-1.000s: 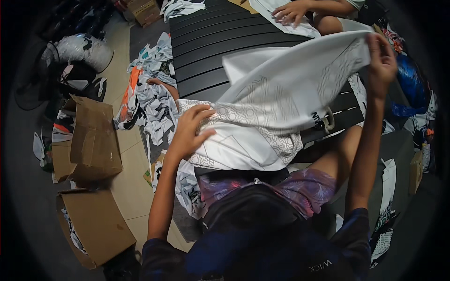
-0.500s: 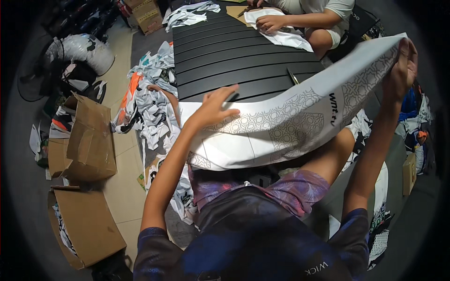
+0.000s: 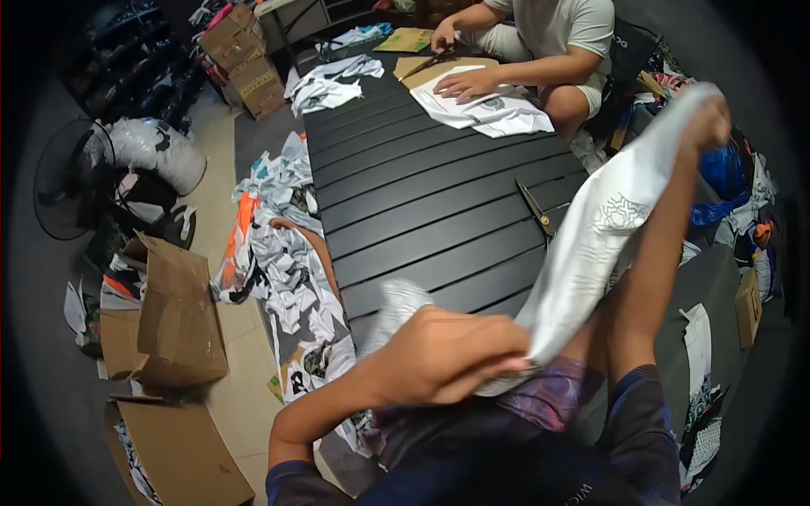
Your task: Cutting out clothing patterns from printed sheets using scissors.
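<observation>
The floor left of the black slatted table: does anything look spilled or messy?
Yes: a heap of white, grey and orange fabric scraps lies strewn along the left side of the black slatted table, looking spilled rather than gathered. Nearby, a brown cardboard box gapes open.

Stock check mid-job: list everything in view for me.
Slatted table: 1, black, centre.
Printed fabric: 1, white, right of centre.
Scissors: 1, dark, on table's right side.
Co-worker: 1, pale clothes, far right.
Co-worker's scissors: 1, dark, table's far end.
Co-worker's fabric: count unclear, white, table's far right.
Cardboard sheets: at least 2, tan, table's far end.
Table scraps: several, white, far left corner.
Scrap heap: 1, mostly white, left of table.
Stacked boxes: at least 2, brown, upper left.
Open cardboard boxes: 2, brown, lower left.
Wrapped bundle: 1, white, left.
Plastic bag: 1, blue, right.
Small box: 1, brown, far right.
Left grip: 1, bare, lower centre, holding printed fabric.
Right grip: 1, bare, right, holding printed fabric.
Forearms: 2, bare, lower half.
</observation>
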The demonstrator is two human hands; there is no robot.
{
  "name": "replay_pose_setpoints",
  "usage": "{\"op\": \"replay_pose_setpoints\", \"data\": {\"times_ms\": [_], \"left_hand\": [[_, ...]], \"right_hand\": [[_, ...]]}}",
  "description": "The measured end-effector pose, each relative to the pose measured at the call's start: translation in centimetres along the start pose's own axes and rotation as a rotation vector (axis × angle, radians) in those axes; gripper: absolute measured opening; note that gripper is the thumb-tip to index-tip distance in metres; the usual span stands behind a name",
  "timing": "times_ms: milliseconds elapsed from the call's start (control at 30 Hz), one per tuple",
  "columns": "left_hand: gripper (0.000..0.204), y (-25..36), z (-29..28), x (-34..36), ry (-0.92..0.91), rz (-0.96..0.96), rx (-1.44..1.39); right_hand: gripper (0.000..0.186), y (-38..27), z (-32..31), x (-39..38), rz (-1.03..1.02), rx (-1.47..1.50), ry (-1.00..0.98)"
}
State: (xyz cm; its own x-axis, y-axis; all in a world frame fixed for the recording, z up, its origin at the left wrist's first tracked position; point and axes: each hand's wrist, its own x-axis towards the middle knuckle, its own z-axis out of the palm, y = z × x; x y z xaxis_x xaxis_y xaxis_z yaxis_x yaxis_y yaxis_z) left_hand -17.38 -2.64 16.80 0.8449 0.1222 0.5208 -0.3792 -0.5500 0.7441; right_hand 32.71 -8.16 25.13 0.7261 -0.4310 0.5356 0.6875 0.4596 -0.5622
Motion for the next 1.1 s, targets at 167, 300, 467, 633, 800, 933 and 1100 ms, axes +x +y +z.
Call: {"op": "replay_pose_setpoints", "data": {"times_ms": [167,300,467,633,800,933,1100], "left_hand": [[0.007,-3.4,-4.8,2.8,0.366,-0.268,0.322],[0.014,-7.9,-9.0,-4.7,0.695,-0.505,0.203],[0.027,-11.4,-11.0,-16.4,0.728,-0.809,0.378],[0.031,-14.0,-13.2,-21.0,0.694,-0.820,0.579],[0.031,-15.3,-17.0,-18.9,0.709,-0.792,0.679],[0.031,-15.5,-14.8,-13.8,0.545,-0.725,0.599],[0.047,-16.2,-4.0,-6.3,-0.021,-0.464,0.400]], "right_hand": [[0.038,2.5,16.9,-17.1,-0.037,-0.010,-0.826],[0.037,1.6,16.7,-28.4,0.081,0.216,-1.155],[0.056,3.2,5.6,-29.3,0.318,0.074,-1.577],[0.045,5.1,-2.7,-27.6,0.373,-0.277,-1.832],[0.038,5.7,-7.1,-28.2,0.521,-0.412,-1.943],[0.037,6.2,-8.2,-29.8,0.182,-0.319,-1.917],[0.038,6.7,-6.0,-34.3,-0.016,-0.317,-1.897]]}}
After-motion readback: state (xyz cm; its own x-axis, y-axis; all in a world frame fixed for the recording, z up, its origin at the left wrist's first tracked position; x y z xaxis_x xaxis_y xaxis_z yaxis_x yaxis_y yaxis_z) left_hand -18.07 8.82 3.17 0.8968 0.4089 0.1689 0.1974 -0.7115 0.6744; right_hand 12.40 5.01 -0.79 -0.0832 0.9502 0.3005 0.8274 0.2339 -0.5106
